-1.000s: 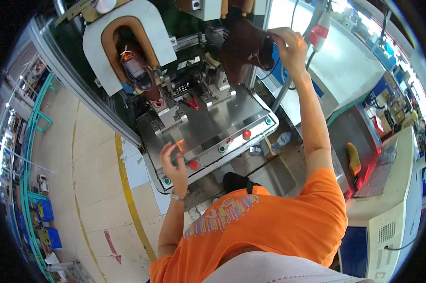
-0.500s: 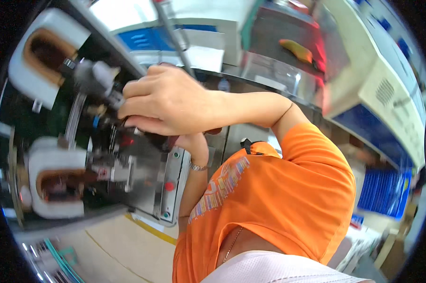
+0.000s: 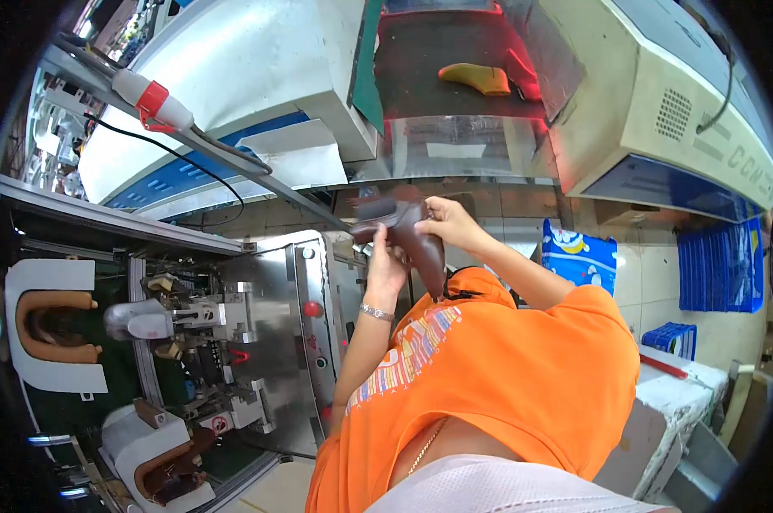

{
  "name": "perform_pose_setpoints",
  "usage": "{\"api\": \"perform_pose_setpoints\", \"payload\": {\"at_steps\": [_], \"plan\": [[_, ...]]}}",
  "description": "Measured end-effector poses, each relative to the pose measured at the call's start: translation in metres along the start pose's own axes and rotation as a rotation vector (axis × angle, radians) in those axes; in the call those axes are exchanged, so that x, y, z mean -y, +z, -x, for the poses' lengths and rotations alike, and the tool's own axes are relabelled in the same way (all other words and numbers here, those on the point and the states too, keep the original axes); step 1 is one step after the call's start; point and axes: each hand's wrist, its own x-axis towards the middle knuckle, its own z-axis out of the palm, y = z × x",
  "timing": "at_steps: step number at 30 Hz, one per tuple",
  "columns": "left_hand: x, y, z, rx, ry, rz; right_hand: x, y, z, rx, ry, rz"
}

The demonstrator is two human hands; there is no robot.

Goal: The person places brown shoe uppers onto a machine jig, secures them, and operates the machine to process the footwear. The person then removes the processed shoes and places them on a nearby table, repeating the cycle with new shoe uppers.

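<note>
A dark brown leather shoe upper (image 3: pixel 421 244) is held up in front of my chest, above my orange shirt. My right hand (image 3: pixel 449 224) grips its top edge from the right. My left hand (image 3: pixel 386 263), with a bracelet on the wrist, holds its left side, fingers closed on the leather. Both hands are just right of the steel control panel (image 3: pixel 314 342) of a shoe machine, which carries a red button (image 3: pixel 311 309). Part of the upper is blurred.
Left of the panel are clamps and two white moulds (image 3: pixel 49 369) with brown shoe pieces. A yellow shoe last (image 3: pixel 477 79) lies in a red-lit tunnel above. A red-and-white plug (image 3: pixel 152 99) hangs on a cable. Blue crates (image 3: pixel 718 267) and a blue patterned bag (image 3: pixel 578 256) stand right.
My left hand left the control panel and joined my right hand on the brown upper, which came down from the machine to my chest. The view has swung round to the right.
</note>
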Motion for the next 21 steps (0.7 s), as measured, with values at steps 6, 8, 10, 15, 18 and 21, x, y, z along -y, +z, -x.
{"api": "perform_pose_setpoints", "payload": {"at_steps": [6,8,10,15,18,21], "plan": [[0.027,-0.066,-0.008,-0.042,0.041,0.073,-0.024,-0.087,-0.134,-0.354,0.124,0.422],[0.027,-0.094,0.004,-0.049,0.119,0.109,-0.033,-0.148,-0.226,-0.417,-0.071,0.711],[0.020,-0.104,0.022,-0.206,0.150,0.156,-0.011,-0.195,-0.319,-0.524,-0.206,0.763],[0.016,-0.135,0.056,-0.459,0.255,0.148,0.033,-0.196,-0.453,-0.943,-0.067,0.736],[0.028,-0.148,0.074,-0.503,0.310,0.209,0.014,-0.155,-0.426,-0.613,-0.155,0.588],[0.041,-0.150,0.068,-0.511,0.327,0.239,-0.048,-0.147,-0.374,-0.739,-0.237,0.764]]}}
